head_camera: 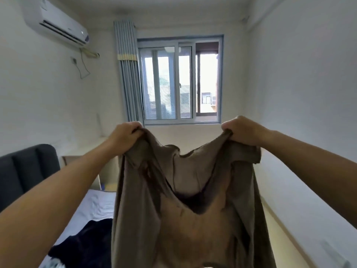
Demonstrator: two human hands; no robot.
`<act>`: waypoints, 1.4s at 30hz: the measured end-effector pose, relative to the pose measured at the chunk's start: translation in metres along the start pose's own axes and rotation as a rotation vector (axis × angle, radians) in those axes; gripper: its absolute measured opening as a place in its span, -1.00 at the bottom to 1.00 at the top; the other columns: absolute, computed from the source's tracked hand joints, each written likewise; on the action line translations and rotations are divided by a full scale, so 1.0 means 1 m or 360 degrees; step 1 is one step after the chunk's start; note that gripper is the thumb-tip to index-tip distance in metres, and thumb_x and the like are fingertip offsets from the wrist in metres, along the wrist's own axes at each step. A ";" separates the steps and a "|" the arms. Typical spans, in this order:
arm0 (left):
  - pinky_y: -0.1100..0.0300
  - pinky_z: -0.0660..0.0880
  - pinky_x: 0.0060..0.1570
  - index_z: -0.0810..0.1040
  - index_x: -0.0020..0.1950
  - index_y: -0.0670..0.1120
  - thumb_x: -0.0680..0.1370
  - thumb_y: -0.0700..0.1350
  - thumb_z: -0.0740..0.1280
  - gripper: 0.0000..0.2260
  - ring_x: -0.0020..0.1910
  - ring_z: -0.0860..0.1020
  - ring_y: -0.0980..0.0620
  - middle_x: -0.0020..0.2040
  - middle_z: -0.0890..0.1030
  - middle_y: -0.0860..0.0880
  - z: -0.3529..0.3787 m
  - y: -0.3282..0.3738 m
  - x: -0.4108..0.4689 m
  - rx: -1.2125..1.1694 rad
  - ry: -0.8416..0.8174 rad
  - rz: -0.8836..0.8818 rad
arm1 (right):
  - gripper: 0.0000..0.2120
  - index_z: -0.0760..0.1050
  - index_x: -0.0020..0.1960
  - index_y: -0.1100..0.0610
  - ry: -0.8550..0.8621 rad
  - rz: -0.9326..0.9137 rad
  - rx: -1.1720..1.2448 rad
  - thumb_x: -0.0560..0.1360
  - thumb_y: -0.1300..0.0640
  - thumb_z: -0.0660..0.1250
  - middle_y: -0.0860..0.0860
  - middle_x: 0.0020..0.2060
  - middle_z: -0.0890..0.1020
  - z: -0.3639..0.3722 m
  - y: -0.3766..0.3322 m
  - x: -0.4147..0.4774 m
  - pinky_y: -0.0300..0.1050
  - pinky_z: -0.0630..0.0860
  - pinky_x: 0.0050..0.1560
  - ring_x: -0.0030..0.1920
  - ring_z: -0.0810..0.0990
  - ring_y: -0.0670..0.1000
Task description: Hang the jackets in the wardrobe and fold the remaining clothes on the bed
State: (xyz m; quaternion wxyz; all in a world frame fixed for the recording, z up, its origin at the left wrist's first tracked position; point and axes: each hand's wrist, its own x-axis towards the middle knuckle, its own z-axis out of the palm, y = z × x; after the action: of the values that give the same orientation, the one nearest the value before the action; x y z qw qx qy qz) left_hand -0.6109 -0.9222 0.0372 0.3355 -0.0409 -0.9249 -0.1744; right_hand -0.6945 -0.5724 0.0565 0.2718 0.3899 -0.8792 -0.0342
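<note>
A brown-grey garment (193,219) hangs in the air in front of me, spread between both raised hands. My left hand (125,133) grips its top left edge with curled fingers. My right hand (241,130) grips its top right edge the same way. The cloth sags in the middle between the hands and falls below the frame's bottom edge. Down at the lower left lies the bed (94,207) with a pale sheet, and a dark navy garment (81,242) sits crumpled on it. No wardrobe is in view.
A dark padded headboard (25,169) stands at the left, with a small bedside table (108,165) beyond it. Straight ahead is a window (179,82) with a grey-blue curtain (129,74). An air conditioner (56,22) hangs top left. A white wall (309,93) runs along the right.
</note>
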 end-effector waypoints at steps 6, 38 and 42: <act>0.18 0.55 0.02 0.30 0.42 0.14 0.57 -0.08 0.31 -0.56 0.04 0.59 0.07 0.15 0.57 0.01 0.021 0.071 0.004 -0.0465 -0.0654 0.0209 | -0.79 0.35 -0.28 0.14 0.0303 -0.0395 0.0406 0.46 0.36 0.23 0.01 -0.35 0.44 -0.021 -0.053 0.020 -0.17 0.37 -0.27 -0.35 0.40 -0.02; 0.11 0.61 -0.33 0.55 -0.08 -0.17 0.52 -0.14 0.33 -0.90 -0.23 0.65 -0.11 -0.16 0.66 -0.20 0.060 0.138 0.009 -0.1335 -0.0269 -0.1016 | -0.48 0.33 0.31 0.19 0.0005 0.0729 0.0957 0.43 0.06 0.38 0.13 0.04 0.58 0.037 -0.107 0.013 -0.05 0.52 -0.03 -0.01 0.56 0.13; 0.24 0.55 -0.50 0.46 0.10 -0.11 0.62 -0.08 0.15 -0.83 -0.46 0.64 -0.03 -0.37 0.66 -0.16 0.050 0.122 0.009 -0.1168 -0.0381 -0.0836 | -0.84 0.48 -0.02 0.21 -0.0211 0.0595 0.0783 0.49 0.33 0.15 0.14 -0.17 0.50 0.032 -0.097 0.013 -0.21 0.39 -0.33 -0.20 0.46 0.07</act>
State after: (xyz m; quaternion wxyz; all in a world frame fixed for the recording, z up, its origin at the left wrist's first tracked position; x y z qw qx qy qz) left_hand -0.6244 -0.7906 0.0428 0.1342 0.0588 -0.8132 -0.5632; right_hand -0.6533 -0.6539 0.0088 0.1131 0.2723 -0.9334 0.2047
